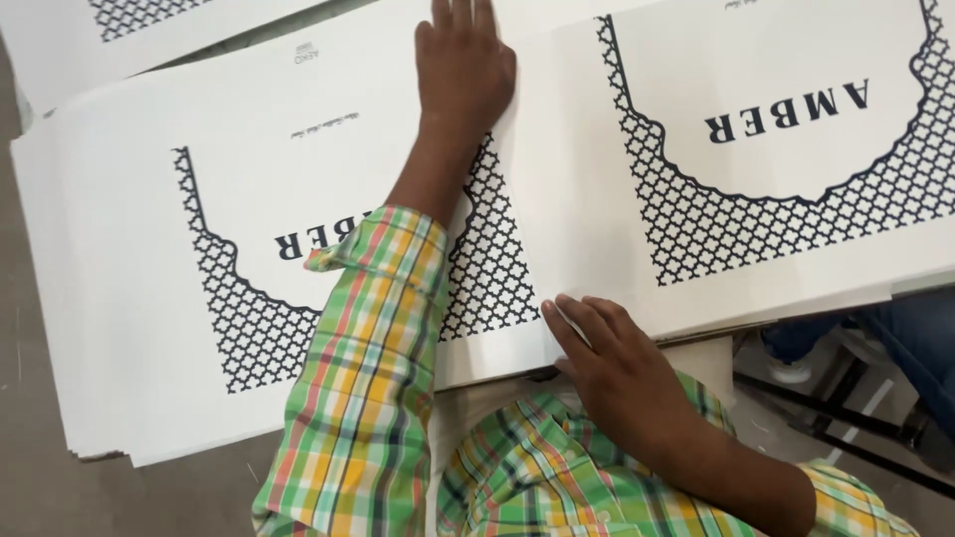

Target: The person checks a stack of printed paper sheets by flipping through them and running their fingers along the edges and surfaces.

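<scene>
A large white printed sheet (149, 199) with a dark lattice border pattern lies on top of a thick stack of the same sheets. My left hand (463, 65) rests flat on the sheet near its far edge, fingers together and pointing away. My right hand (607, 363) is at the near edge of the sheet, fingertips pinching the paper's edge where it lifts slightly. Both arms wear a green, yellow and red checked shirt. The right half of the sheet (776, 199) shows the same lattice pattern and dark lettering.
The paper stack (90, 398) sits on a grey-brown surface (40, 497). Another printed sheet (149, 30) lies at the far left. Past the stack at the lower right there are dark metal bars (846, 428) and blue fabric (915, 338).
</scene>
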